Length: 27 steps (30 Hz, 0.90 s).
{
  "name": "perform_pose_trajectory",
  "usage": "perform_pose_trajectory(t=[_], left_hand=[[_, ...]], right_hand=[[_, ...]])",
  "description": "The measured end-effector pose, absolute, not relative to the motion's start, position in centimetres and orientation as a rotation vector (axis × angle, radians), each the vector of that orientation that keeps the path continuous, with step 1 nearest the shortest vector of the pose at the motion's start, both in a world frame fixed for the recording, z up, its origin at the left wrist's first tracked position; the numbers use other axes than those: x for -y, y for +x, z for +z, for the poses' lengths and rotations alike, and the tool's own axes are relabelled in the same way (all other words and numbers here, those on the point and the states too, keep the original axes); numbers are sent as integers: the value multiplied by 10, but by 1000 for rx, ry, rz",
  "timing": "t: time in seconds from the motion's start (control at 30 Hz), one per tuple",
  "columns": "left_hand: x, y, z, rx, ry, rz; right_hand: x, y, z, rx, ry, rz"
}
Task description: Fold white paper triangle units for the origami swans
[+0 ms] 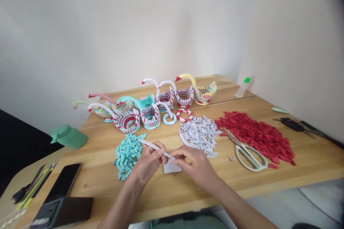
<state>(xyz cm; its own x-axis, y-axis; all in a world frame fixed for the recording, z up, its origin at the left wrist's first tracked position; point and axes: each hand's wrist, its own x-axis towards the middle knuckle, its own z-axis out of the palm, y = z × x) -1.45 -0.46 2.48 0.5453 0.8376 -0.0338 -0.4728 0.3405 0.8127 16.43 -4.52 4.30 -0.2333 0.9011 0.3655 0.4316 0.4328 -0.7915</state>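
Note:
My left hand (148,166) pinches a long white strip of joined folded paper pieces (156,147) that slants up to the left over the teal pile. My right hand (195,164) meets the strip's lower right end with its fingertips and rests over a small white paper sheet (172,168) lying on the wooden table (188,189). A pile of teal folded triangles (128,154) lies just left of my left hand. A pile of white folded triangles (199,133) lies just beyond my right hand.
Red folded triangles (258,136) spread at the right, with white-handled scissors (248,154) at their near edge. Several modular paper swans (150,105) and two paper rings (184,115) stand behind. A glue bottle (242,87), green tape dispenser (69,136), phone (64,183) and dark tools (295,126) lie around.

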Motion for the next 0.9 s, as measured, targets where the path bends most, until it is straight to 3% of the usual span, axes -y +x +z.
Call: perform_pose_trajectory(t=[0.4, 0.9], left_hand=[[4, -6, 30, -597, 960, 883], [4, -2, 28, -615, 926, 904]], right_hand=[[51, 174, 47, 1826, -1152, 735], [53, 175, 35, 1985, -1059, 145]])
